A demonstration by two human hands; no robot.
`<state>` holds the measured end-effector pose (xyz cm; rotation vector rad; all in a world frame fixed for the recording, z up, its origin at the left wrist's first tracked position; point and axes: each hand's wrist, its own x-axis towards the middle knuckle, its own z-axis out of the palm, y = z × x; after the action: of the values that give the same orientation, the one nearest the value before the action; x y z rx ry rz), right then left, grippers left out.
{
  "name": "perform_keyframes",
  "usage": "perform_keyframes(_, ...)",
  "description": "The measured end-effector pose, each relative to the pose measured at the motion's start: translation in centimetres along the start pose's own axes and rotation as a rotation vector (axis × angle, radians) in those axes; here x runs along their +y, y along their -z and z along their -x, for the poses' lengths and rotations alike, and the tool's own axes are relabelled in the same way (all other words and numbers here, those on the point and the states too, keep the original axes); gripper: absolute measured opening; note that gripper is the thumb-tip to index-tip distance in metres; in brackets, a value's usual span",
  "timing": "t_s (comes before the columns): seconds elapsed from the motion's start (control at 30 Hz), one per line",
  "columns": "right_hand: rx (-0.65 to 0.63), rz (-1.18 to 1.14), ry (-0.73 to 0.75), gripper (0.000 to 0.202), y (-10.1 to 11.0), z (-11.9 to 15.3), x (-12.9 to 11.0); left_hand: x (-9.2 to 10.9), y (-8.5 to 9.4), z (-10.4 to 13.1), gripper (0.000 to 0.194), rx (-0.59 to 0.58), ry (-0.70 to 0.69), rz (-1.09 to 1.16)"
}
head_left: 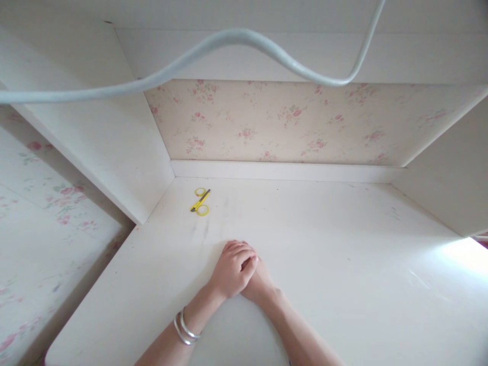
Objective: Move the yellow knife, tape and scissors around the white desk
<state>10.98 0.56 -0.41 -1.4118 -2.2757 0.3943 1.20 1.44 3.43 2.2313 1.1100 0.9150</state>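
My left hand (232, 269) lies over my right hand (259, 282) on the white tabletop, its fingers closed round it. The fingers of my right hand are mostly hidden underneath, so their shape cannot be made out. Two silver bangles (186, 329) circle my left wrist. Beyond my hands, to the left, a yellow and black utility knife (200, 201) rests at a slant. Next to it are two thin yellow rings that look like tape rolls, one ring (195, 192) behind the knife and another ring (208, 210) in front. Neither hand touches these.
The white desk (324, 254) is bounded by a side panel (114, 152) on the left and another panel (446, 168) on the right. Flowered wallpaper (267, 122) covers the back. A pale cable (236, 36) hangs across the upper view, close to the camera.
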Motion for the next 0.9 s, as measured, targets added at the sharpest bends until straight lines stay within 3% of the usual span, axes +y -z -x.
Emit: perform_keyframes(0.9,-0.038,0.042,-0.025,0.048,0.31,0.19,-0.2,0.0,0.06,-0.07,0.025,-0.033,0.019,-0.035)
